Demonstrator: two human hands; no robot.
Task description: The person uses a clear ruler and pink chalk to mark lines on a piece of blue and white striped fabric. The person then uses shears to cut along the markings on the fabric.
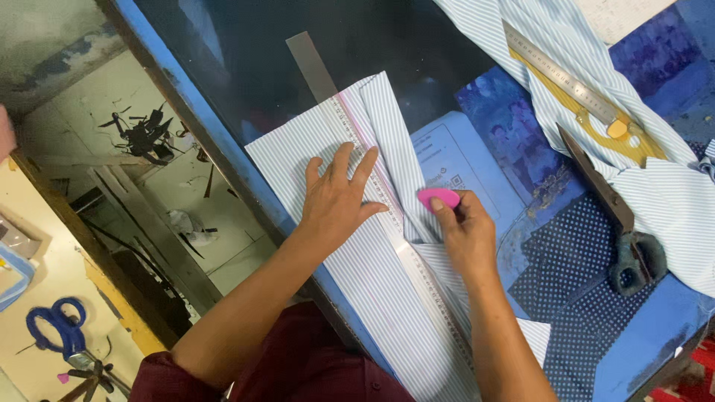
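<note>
Chalk (pink, flat) is sitting pinched in your right hand, just right of the clear ruler; your left hand, fingers spread, is pressing that ruler along the striped fabric, running diagonally.

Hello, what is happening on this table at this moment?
A person's left hand presses flat on a long clear plastic ruler laid over pale blue striped cloth. The right hand pinches a pink piece of tailor's chalk beside the ruler's edge. Large dark metal shears lie untouched to the right.
</note>
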